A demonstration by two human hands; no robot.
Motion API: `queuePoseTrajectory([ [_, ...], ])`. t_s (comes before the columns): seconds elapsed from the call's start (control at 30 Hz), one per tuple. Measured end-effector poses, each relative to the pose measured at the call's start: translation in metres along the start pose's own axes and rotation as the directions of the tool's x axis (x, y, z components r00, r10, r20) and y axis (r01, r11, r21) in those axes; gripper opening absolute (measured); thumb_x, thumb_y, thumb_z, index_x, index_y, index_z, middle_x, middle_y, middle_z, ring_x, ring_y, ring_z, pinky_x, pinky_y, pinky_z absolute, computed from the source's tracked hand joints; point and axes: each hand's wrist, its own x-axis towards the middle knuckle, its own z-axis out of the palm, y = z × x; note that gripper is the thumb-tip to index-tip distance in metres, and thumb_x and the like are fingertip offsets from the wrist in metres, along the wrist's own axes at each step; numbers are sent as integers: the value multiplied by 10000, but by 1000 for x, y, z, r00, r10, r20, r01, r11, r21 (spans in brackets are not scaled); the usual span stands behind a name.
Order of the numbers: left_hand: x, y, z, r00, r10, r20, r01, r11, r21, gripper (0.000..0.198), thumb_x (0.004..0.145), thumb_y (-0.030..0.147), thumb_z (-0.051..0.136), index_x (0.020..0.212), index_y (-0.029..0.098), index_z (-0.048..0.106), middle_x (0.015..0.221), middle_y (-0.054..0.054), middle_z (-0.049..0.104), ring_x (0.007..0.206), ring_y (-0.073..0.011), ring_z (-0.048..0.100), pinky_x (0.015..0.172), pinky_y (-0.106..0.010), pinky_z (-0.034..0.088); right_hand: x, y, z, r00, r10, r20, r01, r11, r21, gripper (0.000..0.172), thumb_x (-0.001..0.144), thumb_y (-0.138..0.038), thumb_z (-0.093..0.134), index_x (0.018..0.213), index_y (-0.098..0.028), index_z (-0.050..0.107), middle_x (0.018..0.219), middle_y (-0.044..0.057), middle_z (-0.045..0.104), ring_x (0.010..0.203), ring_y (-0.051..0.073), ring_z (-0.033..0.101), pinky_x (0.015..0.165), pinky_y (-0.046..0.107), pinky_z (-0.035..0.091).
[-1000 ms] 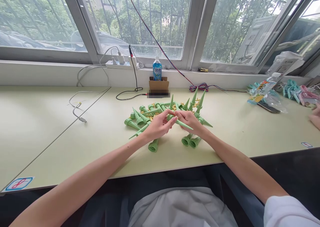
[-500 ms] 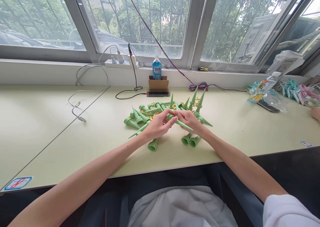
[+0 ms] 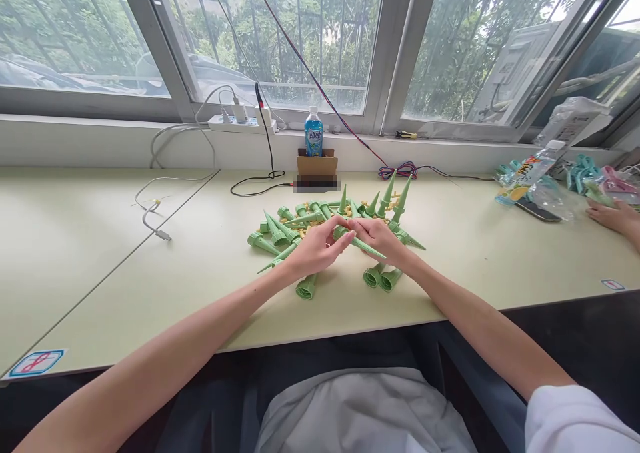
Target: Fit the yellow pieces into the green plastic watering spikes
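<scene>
Green spike [image 3: 369, 248] held above tabletop [image 3: 465, 253], its wide end pinched between thumb and fingers of left hand [image 3: 319, 250], its tip slanted past right hand [image 3: 379, 238] toward front edge. Right fingers curled, brought against left fingertips at wide end; whether anything else is gripped in them cannot be told. Pile of green spikes [image 3: 315, 218] spread behind and beside hands, toward back edge. Three loose spikes [image 3: 305, 288] laid nearer front edge. Cardboard box [image 3: 317, 166] placed at back edge.
</scene>
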Motion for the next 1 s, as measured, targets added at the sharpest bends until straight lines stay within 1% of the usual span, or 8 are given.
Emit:
queuePoseTrajectory([
  [0.1,0,0,0,1000,12,3,-13,999,45,365,958,500,443,1115,187,542,598,39,534,473,-101,497,477,-211,351,1,1,0,1000,-17,-1,17,1000,-4,487,1008,-498,345,641,-188,426,550,-40,378,530,103,341,541,246,291],
  [0.23,0,0,1,999,32,17,-33,995,99,351,958,496,438,1095,190,537,603,45,524,449,-95,453,480,-219,339,2,4,0,999,-27,22,27,1000,-10,474,1007,-489,348,655,-185,439,579,-30,404,560,109,354,557,249,290],
  [0.43,0,2,0,999,40,10,-41,994,103,339,957,488,442,1082,191,547,524,82,366,439,-94,354,476,-221,276,1,5,0,1000,-16,19,16,999,-34,473,1006,-497,343,645,-193,365,577,-36,321,561,107,301,545,253,260],
  [0.5,1,0,0,999,39,8,-40,995,87,328,943,481,476,1095,196,529,575,74,406,459,-89,372,483,-218,286,0,3,0,1000,-6,7,6,999,-37,479,1008,-499,343,640,-193,356,564,-39,318,548,104,297,537,254,256],
  [0.6,2,-5,0,998,61,-7,-60,995,78,329,909,448,546,1118,203,477,756,34,517,504,-73,434,514,-216,337,0,0,0,999,26,21,-26,999,-26,502,1008,-518,339,628,-192,376,529,-44,339,512,98,306,520,254,258],
  [0.7,3,-10,1,996,85,-26,-83,994,68,382,902,425,567,1183,214,421,854,13,535,507,-59,451,516,-212,351,0,-2,0,998,48,37,-47,999,-8,543,999,-564,331,611,-191,395,503,-42,371,480,93,327,503,252,262],
  [0.9,2,-10,1,992,116,-48,-114,993,43,437,905,392,580,1260,240,376,829,30,515,520,-57,440,510,-201,343,0,-3,1,998,61,30,-63,996,70,567,975,-621,350,604,-195,402,467,-41,388,435,89,342,463,249,270],
  [1.0,2,-8,1,985,157,-78,-154,987,47,425,899,372,589,1249,244,384,764,57,450,501,-48,392,489,-191,315,-1,-3,2,998,58,15,-59,989,133,562,970,-619,371,597,-200,388,457,-42,385,419,85,339,441,245,267],
])
